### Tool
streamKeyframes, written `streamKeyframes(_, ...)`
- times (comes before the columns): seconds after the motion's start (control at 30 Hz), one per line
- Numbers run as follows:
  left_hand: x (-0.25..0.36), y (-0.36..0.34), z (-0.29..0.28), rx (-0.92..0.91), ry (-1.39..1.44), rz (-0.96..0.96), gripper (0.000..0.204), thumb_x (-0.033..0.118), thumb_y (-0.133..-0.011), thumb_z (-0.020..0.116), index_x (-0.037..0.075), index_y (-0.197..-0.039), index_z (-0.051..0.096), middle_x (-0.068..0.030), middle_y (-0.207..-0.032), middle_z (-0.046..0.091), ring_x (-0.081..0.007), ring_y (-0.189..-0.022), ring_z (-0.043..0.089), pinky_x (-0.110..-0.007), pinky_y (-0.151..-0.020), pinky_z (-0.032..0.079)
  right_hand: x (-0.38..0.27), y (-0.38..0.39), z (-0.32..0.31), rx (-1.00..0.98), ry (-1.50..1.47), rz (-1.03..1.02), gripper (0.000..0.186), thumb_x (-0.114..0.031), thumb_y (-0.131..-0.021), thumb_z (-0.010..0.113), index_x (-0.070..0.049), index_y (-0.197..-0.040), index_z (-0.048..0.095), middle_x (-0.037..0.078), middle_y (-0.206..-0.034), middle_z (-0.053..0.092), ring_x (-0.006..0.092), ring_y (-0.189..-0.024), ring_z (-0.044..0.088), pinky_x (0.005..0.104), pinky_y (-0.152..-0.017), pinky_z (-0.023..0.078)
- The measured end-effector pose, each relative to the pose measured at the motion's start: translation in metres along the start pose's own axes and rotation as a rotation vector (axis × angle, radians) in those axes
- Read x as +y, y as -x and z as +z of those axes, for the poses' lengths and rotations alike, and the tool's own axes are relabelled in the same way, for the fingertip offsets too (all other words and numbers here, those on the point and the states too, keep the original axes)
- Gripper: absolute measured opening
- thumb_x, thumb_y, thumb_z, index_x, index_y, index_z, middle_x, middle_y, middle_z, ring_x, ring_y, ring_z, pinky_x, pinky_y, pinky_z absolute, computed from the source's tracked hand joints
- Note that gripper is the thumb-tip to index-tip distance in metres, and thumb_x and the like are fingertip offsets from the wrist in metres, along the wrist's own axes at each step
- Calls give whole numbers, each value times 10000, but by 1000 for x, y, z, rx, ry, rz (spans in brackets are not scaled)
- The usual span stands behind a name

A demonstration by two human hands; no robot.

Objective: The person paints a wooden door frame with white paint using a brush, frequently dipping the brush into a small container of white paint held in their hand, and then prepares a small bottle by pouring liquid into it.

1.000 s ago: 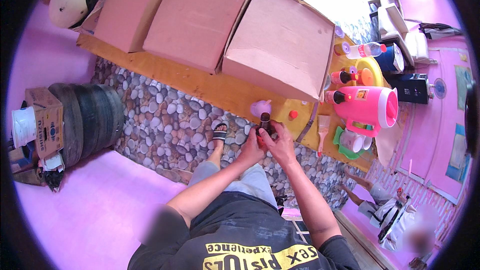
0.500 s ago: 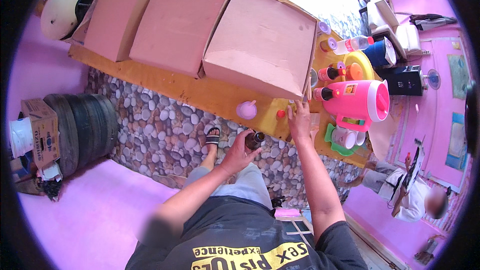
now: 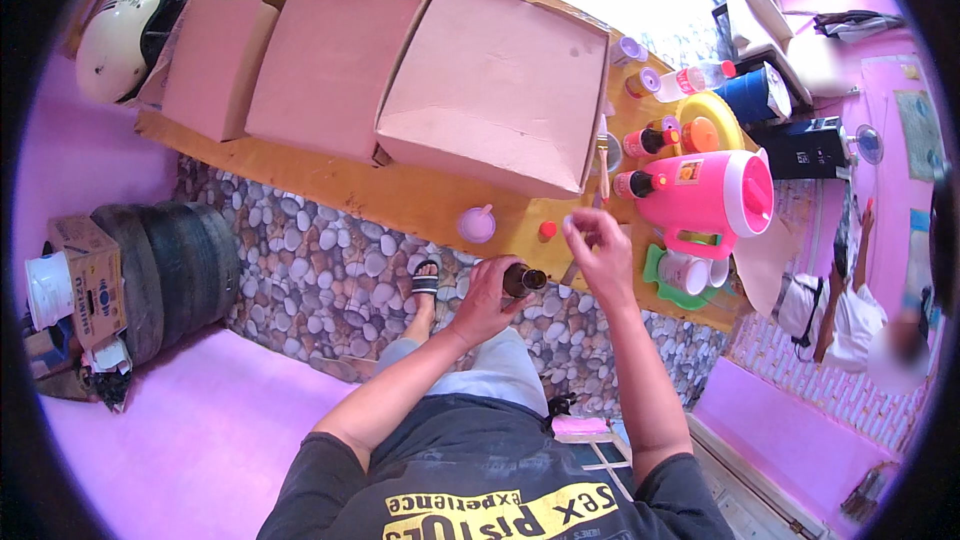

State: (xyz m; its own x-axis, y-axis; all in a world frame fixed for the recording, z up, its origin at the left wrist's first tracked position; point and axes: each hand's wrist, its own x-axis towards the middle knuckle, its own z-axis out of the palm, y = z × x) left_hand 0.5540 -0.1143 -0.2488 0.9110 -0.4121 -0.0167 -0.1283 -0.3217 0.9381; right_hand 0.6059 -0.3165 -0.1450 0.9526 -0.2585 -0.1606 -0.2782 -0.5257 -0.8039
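My left hand [image 3: 482,300] is closed round a dark glass bottle [image 3: 522,281], its open mouth tilted to the right. Just right of it, my right hand [image 3: 600,245] is raised with thumb and finger pinched on a small pale object [image 3: 568,225], too small to name. On the table's near edge beside my hands are a red cap [image 3: 547,230] and a purple cup with a pink handle [image 3: 476,228]. A paintbrush [image 3: 604,152] lies along the cardboard box beyond my right hand.
Cardboard boxes [image 3: 480,80] cover much of the yellow table [image 3: 350,180]. A pink jug [image 3: 690,200], bottles [image 3: 650,140] and a green tray with mugs [image 3: 655,275] stand at the right. Tires [image 3: 170,270] are stacked left; a white helmet [image 3: 115,45] sits upper left; another person [image 3: 850,325] is at right.
My right hand left the bottle, reached toward the table and now is drawn back, pinched on the small object. The bottle has tilted right in my left hand. The other person has moved upward.
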Motion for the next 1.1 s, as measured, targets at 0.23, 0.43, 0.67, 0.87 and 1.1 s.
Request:
streamKeyframes(0.23, 34, -14, 0, -99, 7, 148, 679, 222, -841, 837, 71, -1381, 453, -175, -1279, 557, -387, -1234, 536, -488, -1078, 393, -44, 66, -47, -135, 165, -421, 249, -81, -861, 807, -47, -1097, 735, 120, -1027, 711, 287, -954, 702, 379, -807, 562)
streamKeyframes(0.43, 62, -18, -2, -99, 84, 217, 694, 180, -836, 838, 35, -1385, 439, -194, -1288, 545, -406, -1258, 532, -497, -1081, 436, -55, 87, -67, -88, 96, -332, 259, -61, -853, 810, -47, -1101, 736, 130, -1069, 702, 295, -997, 696, 383, -852, 564)
streamKeyframes(0.67, 92, -26, -14, -118, 25, 396, 717, 158, -826, 839, 30, -1401, 430, -215, -1309, 535, -422, -1266, 527, -493, -1100, 433, -69, 108, -82, 24, -32, -320, 235, -36, -894, 781, -47, -1126, 745, 66, -1080, 675, 120, -854, 625, 251, -688, 496)
streamKeyframes(0.87, 107, -28, -24, -137, 32, 447, 734, 106, -808, 843, 37, -1405, 421, -219, -1309, 521, -427, -1257, 523, -495, -1085, 438, -79, 116, -75, 127, -171, -209, 148, -77, -915, 771, -32, -1053, 742, 71, -1037, 676, 148, -901, 640, 284, -764, 519)
streamKeyframes(1.1, 112, -22, -34, -174, 26, 450, 748, 103, -803, 840, 26, -1412, 414, -216, -1313, 520, -426, -1261, 516, -500, -1095, 428, -72, 119, -67, 107, -368, -199, 158, -74, -944, 743, -10, -1082, 699, 67, -1055, 648, 137, -960, 647, 275, -813, 532)
